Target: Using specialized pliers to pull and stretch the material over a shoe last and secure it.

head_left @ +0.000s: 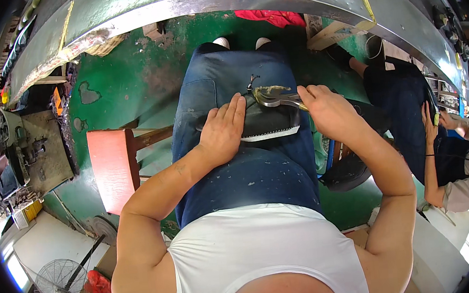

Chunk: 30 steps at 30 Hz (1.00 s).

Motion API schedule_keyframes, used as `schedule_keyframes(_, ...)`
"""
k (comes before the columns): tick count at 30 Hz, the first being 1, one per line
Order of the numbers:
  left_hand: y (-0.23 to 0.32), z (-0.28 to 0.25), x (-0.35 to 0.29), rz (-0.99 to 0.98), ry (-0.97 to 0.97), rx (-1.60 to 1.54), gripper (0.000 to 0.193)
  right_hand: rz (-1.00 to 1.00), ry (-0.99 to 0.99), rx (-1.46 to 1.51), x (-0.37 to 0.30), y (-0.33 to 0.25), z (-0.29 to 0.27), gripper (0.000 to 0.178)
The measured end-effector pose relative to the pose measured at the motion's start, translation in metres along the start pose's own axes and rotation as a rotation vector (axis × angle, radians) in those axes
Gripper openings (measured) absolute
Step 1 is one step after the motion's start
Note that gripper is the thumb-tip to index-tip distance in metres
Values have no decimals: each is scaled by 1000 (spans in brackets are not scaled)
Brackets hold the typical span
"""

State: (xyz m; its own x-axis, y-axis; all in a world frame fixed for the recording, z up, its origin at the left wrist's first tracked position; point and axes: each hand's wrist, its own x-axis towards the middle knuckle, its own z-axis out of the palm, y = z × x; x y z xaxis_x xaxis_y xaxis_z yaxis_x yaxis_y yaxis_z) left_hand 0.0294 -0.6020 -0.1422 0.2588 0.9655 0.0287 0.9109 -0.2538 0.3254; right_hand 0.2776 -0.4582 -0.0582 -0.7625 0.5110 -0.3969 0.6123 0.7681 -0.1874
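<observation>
A black leather-like piece (268, 120) lies across my lap, its near edge white with dark zigzag stitching. My left hand (223, 124) rests on its left part, fingers stretched out and pressing down; the thumb is hidden. In my right hand (326, 108), the fingers are wrapped round the handle of metal pincers (268, 99) with a curved head. The pincers' head lies over the far edge of the black piece, pointing left toward my left fingertips. Just beyond it a small dark metal bit (251, 82) sticks up. Whether the jaws grip anything cannot be seen.
A metal-edged workbench (205, 3) curves across the far side. At left stands a red-padded stool (114, 169), with a machine (14, 152) beyond and a wire fan (59, 282) nearer. A co-worker (410, 109) sits at right. Red cloth (270, 18) lies under the bench.
</observation>
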Motion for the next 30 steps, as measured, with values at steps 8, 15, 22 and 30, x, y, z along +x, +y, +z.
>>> schedule_keyframes(8,-2,0,-5,-10,28,4,76,-84,-73,-88,28,4,-17,16)
schedule_keyframes(15,-6,3,0,-20,10,-15,80,525,78,1684,34,40,40,21)
schedule_keyframes(22,-40,-5,41,-469,-275,-907,80,396,-6,1235,-26,6,23,34)
schedule_keyframes(30,-26,58,8,-494,-226,-1275,103,-20,114,463,-22,-25,62,51)
